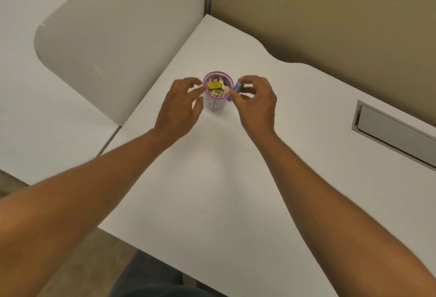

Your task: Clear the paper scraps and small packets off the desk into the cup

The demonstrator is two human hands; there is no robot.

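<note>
A small white cup (215, 104) with a purple rim stands upright on the white desk (212, 178). It is filled with pale paper scraps (218, 94), and a yellow packet (215, 85) lies on top. My left hand (179, 108) hovers at the cup's left side with its fingers apart, fingertips near the rim. To the right of the rim, my right hand (256, 102) pinches a small blue packet (236, 89) between thumb and fingers.
A beige partition wall (330, 13) runs along the desk's far edge. A grey recessed cable tray (396, 134) sits in the desk at the right. A rounded white panel (106, 49) stands to the left, with another desk beyond it.
</note>
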